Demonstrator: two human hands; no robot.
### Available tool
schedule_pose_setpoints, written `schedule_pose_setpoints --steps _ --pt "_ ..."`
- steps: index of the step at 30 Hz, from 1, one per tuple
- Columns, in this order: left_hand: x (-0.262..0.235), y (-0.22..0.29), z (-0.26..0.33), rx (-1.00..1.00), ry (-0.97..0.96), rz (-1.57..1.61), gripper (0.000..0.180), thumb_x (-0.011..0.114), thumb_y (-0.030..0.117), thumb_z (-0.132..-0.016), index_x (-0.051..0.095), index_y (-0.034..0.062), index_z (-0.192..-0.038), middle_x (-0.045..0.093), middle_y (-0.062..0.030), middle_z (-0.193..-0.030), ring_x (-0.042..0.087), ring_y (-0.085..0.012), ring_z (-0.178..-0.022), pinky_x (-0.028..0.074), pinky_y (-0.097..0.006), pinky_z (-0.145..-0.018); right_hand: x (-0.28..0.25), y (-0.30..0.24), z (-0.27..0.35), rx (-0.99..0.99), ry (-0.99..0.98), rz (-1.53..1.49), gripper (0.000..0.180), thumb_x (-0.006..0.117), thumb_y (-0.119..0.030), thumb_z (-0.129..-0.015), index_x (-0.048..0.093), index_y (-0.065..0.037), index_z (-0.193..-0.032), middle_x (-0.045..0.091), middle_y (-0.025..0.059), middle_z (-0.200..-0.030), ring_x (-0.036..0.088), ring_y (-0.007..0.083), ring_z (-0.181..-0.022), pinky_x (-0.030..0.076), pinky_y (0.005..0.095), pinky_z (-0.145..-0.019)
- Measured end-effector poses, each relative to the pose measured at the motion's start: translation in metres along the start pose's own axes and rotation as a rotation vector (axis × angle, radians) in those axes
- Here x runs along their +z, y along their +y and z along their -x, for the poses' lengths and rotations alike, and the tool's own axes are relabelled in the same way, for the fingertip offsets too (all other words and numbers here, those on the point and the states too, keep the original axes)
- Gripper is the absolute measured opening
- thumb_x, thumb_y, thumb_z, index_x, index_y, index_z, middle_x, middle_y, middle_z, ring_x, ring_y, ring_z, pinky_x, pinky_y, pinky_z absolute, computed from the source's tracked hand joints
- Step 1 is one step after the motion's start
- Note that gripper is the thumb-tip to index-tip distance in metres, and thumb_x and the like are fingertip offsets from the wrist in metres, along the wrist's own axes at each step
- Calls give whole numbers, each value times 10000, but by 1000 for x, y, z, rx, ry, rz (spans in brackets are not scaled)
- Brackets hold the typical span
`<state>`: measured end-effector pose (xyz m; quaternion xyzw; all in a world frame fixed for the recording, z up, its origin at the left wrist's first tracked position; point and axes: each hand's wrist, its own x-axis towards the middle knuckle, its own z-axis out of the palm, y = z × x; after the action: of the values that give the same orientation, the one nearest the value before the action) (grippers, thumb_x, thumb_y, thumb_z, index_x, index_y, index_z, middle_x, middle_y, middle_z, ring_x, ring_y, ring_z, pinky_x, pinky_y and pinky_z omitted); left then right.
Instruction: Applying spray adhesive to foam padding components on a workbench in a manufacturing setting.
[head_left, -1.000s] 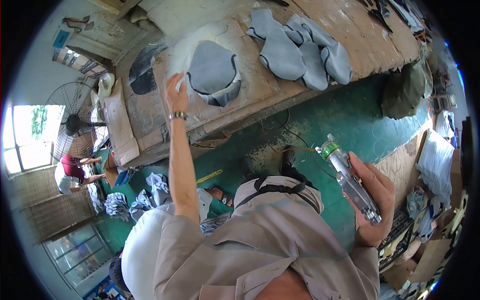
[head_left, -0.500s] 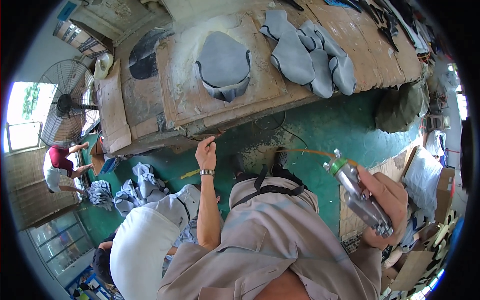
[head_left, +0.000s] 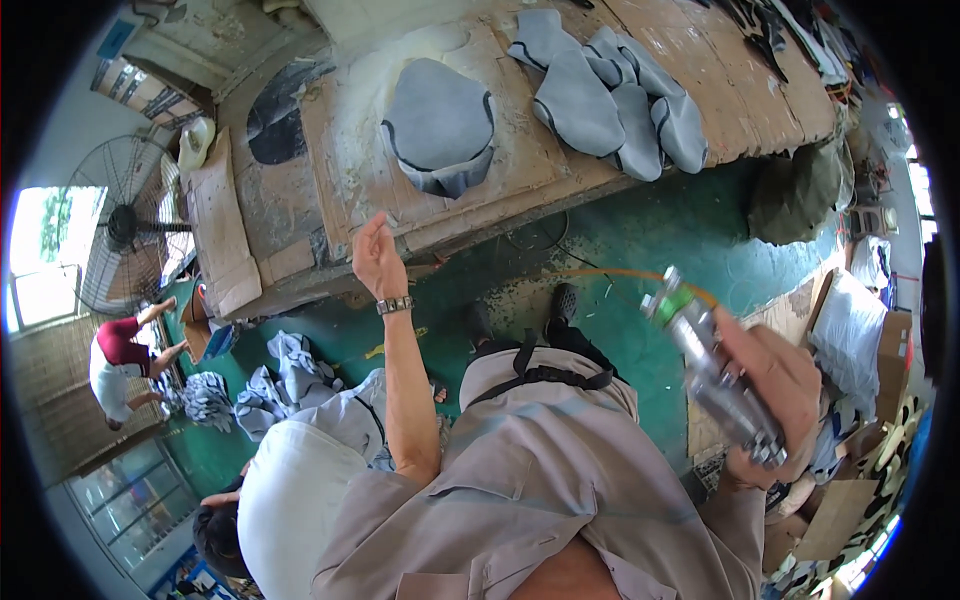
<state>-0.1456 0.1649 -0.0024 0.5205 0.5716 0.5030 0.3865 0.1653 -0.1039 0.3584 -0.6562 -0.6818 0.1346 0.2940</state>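
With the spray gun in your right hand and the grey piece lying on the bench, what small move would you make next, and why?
Probably bring the spray gun forward over the bench. The right hand holds it low at the side, nozzle away from the single grey piece, which lies alone on a powdery white patch. The left hand hangs empty at the bench edge, touching nothing.

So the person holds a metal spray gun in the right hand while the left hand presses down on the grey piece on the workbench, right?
Not quite. In the head view the left hand hangs empty above the bench's front edge, off the grey piece. The right hand does hold the metal spray gun.
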Motion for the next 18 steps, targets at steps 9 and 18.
schedule_pose_setpoints --steps 9,18 --pt "64 -36 65 219 -565 -404 352 633 208 -1022 691 -44 -1260 720 -174 -1264 682 -294 -1153 528 -417 -1034 -12 62 117 81 69 -239 815 703 -127 -818 374 53 -1541 590 222 -1370 605 382 -1234 554 452 -919" --pt "342 74 257 262 -1986 -222 522 416 395 -1082 637 -49 -1242 718 -224 -939 694 -375 -791 583 -490 -835 26 138 156 492 614 -121 554 730 -52 -659 589 10 -1191 671 189 -1005 668 403 -1006 513 503 -797"
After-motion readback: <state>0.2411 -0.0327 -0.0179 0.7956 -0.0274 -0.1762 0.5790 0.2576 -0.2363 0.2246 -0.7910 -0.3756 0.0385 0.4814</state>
